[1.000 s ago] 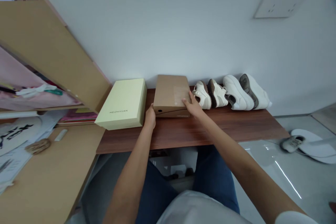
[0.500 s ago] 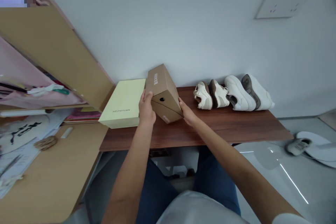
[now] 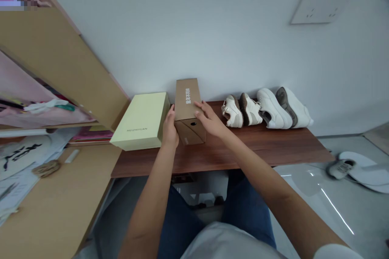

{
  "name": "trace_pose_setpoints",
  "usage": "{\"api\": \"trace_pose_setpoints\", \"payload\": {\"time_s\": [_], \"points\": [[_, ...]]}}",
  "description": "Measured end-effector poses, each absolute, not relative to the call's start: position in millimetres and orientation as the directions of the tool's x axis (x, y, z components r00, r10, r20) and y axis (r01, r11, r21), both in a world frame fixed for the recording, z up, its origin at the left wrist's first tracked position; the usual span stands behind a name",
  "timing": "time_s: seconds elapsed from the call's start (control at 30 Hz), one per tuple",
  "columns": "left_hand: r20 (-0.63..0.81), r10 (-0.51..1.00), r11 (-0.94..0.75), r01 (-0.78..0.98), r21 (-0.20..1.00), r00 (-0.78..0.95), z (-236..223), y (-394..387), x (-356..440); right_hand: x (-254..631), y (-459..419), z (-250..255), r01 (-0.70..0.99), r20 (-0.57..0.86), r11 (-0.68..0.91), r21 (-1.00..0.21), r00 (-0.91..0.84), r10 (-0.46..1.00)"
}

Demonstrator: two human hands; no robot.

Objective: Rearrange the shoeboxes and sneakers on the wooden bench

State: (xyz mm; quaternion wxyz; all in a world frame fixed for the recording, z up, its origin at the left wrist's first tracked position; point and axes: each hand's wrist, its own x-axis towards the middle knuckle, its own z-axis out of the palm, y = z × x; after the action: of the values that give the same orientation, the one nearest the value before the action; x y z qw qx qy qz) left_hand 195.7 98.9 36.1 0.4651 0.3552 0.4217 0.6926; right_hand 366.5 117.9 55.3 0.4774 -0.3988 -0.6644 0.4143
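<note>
A brown cardboard shoe box stands on its long side on the dark wooden bench, printed side up. My left hand grips its left near corner. My right hand lies over its top right edge, fingers curled on the cardboard. A pale yellow shoe box lies flat right beside it on the left.
Two pairs of shoes stand against the wall to the right: cream-and-brown sneakers and white sneakers. A light wooden desk with papers and a slanted shelf are at left. A fan base sits on the floor at right.
The brown box was lying flat, was tipped up on its left edge, and now stands on its side against the yellow box. My right hand moved from its right side onto its top.
</note>
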Motion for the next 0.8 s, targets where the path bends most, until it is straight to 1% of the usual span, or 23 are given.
{"api": "trace_pose_setpoints", "payload": {"time_s": [0.07, 0.1, 0.17, 0.23, 0.3, 0.37, 0.43, 0.5, 0.63, 0.7, 0.8], "points": [[0.011, 0.945, -0.157, -0.424, 0.892, -0.326, 24.0, 99.3, 190.4, 369.6, 115.1, 56.4, 0.155, 0.318, 0.360, -0.920, -0.239, 0.917], [-0.062, 0.940, -0.102, -0.449, 0.888, -0.336, 16.4, 99.3, 188.6, 372.5, 114.3, 55.6, 0.154, 0.325, 0.365, -0.918, -0.236, 0.916], [-0.236, 0.914, 0.052, -0.484, 0.873, -0.329, -0.1, 98.8, 187.4, 380.9, 114.2, 52.4, 0.138, 0.331, 0.366, -0.920, -0.225, 0.917], [-0.380, 0.882, 0.197, -0.515, 0.834, -0.279, -14.5, 97.9, 189.8, 391.7, 115.6, 47.8, 0.104, 0.323, 0.350, -0.931, -0.212, 0.922], [-0.464, 0.860, 0.292, -0.540, 0.790, -0.214, -23.9, 97.0, 194.7, 403.9, 117.7, 42.7, 0.074, 0.299, 0.317, -0.945, -0.190, 0.935], [-0.496, 0.851, 0.330, -0.559, 0.761, -0.173, -27.4, 96.4, 200.7, 416.5, 119.5, 37.9, 0.071, 0.272, 0.285, -0.956, -0.152, 0.950], [-0.495, 0.855, 0.328, -0.576, 0.749, -0.157, -26.0, 96.1, 206.1, 428.0, 120.6, 34.8, 0.091, 0.268, 0.280, -0.956, -0.129, 0.955], [-0.468, 0.868, 0.286, -0.600, 0.747, -0.168, -20.7, 96.6, 209.6, 436.8, 120.6, 33.8, 0.107, 0.285, 0.300, -0.948, -0.135, 0.949], [-0.404, 0.878, 0.181, -0.601, 0.778, -0.258, -3.6, 99.6, 208.4, 443.8, 118.2, 35.8, 0.091, 0.299, 0.314, -0.945, -0.151, 0.942], [-0.329, 0.888, 0.105, -0.555, 0.825, -0.321, 5.4, 100.9, 204.2, 443.0, 117.5, 35.2, 0.071, 0.274, 0.287, -0.955, -0.152, 0.950], [-0.161, 0.892, -0.045, -0.437, 0.898, -0.423, 15.2, 100.8, 196.3, 438.2, 119.1, 26.8, 0.015, 0.189, 0.194, -0.981, -0.172, 0.967]]}}
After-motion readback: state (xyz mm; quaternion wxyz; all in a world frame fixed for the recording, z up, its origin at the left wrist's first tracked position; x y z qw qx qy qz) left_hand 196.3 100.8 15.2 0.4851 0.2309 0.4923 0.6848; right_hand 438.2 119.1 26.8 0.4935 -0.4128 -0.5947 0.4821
